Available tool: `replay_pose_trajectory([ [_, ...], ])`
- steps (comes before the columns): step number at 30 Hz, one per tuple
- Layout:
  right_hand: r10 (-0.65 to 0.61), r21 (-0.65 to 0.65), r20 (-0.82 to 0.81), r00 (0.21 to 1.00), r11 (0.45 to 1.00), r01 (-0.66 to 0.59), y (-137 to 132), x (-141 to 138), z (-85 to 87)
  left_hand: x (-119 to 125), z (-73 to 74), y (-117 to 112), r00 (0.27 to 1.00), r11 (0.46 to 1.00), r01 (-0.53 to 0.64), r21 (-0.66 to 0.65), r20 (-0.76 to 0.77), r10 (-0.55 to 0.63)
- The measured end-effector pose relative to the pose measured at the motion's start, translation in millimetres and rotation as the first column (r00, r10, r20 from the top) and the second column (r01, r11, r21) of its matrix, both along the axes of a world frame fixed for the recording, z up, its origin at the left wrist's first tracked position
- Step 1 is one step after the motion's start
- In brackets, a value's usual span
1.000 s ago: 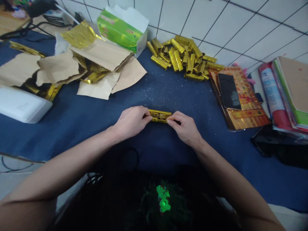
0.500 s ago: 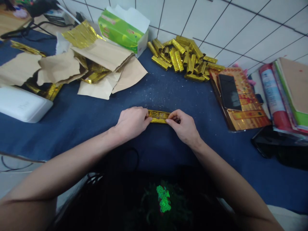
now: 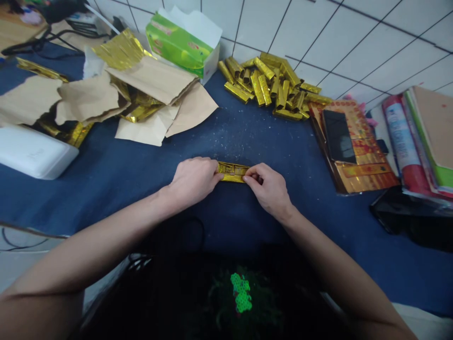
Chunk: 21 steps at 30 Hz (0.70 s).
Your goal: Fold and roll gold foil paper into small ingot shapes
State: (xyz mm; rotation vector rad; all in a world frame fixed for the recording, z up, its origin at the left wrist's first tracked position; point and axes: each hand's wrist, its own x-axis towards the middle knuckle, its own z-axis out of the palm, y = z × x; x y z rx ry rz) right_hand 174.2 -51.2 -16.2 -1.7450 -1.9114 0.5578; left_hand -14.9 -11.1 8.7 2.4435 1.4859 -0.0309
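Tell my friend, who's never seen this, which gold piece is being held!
Find the blue tabletop below the white tiled wall. There, the left hand and right hand pinch opposite ends of one folded gold foil piece. Unlike the gold foil tubes heaped by the wall, it's alone, between the hands.

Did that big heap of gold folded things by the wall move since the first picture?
No. Against the white tiled wall and the green box, the gold heap sits in the same spot; the whole view just slid slightly.
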Motion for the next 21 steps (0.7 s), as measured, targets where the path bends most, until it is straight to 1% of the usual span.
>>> replay_pose_trajectory([
  [7,0.052,0.101,0.066,0.996,0.993,-0.058,-9.6,3.4,-3.4,-0.3,0.2,-0.7,1.0,1.0,0.025,0.014,0.016,-0.026],
  [13,0.106,0.209,0.209,0.972,0.966,-0.151,-13.4,3.7,-3.3,0.7,0.3,-1.1,1.0,0.999,0.023,0.024,0.02,-0.023],
  [21,0.104,0.252,0.376,0.921,0.945,-0.21,-17.0,2.3,-3.6,2.6,0.5,-3.5,0.999,0.999,0.02,0.046,-0.035,-0.018],
])
